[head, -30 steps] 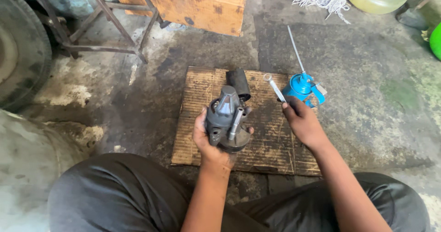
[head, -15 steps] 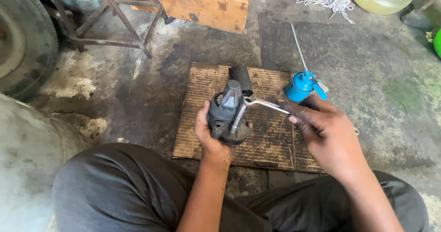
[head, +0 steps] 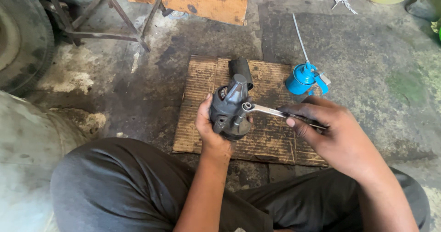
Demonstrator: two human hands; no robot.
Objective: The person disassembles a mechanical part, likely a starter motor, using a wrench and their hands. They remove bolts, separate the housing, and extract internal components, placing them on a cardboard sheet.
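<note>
My left hand (head: 207,131) grips a dark grey metal machine part (head: 229,108) and holds it upright over a piece of brown corrugated cardboard (head: 197,98). My right hand (head: 333,133) holds a silver ring spanner (head: 265,111) by its handle. The spanner's ring end sits on a bolt at the front of the part. A black cylinder (head: 240,69) lies on the cardboard just behind the part.
A blue oil can (head: 301,78) with a long thin spout stands at the cardboard's right edge. A wooden box (head: 202,0) and a metal frame (head: 110,20) stand behind; a tyre (head: 20,39) is at the left. My dark trouser legs fill the bottom.
My right hand took the spanner from beside the oil can and brought it left onto the part. The left hand has kept its hold on the part.
</note>
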